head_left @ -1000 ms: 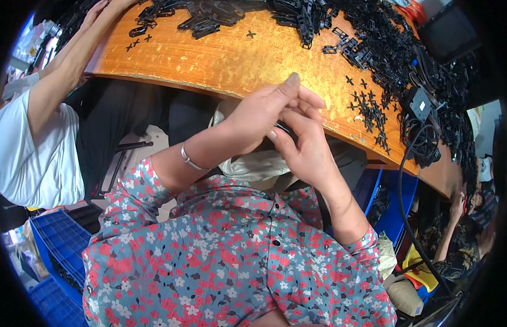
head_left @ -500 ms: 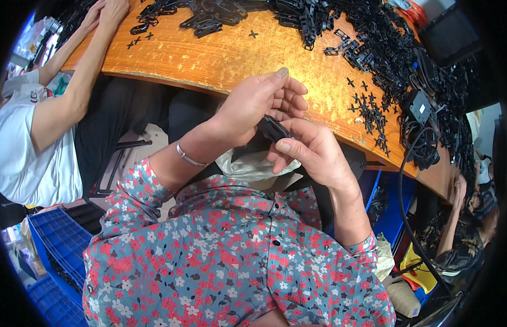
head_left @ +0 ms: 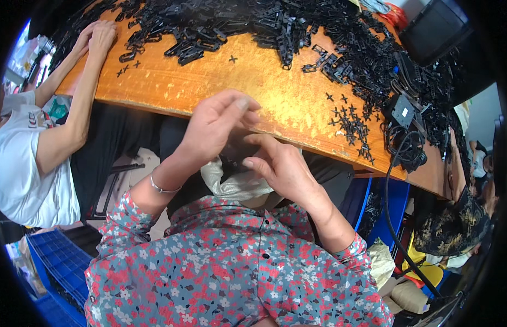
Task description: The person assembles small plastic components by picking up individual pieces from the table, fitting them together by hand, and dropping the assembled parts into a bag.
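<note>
My left hand, with a bangle on its wrist, hangs just in front of the table edge. Its fingers are loosely bent, the thumb lies over them, and nothing shows in its grasp. To its right and a little lower is my right hand, thumb and forefinger apart, with no part seen between them. Below both hands a pale sack lies open on my lap, with something dark in its shadowed mouth. On the wooden table beyond are a heap of black plastic parts and several small black cross-shaped pieces.
At the left a co-worker's arms rest on the table. A black box with a cable sits at the right, the cable hanging past the edge. Blue crates stand lower left. Another person sits at the far right.
The black part that was in my right hand no longer shows. Both hands have shifted left and down in the picture, and the right fingers have parted. The whole view has shifted slightly.
</note>
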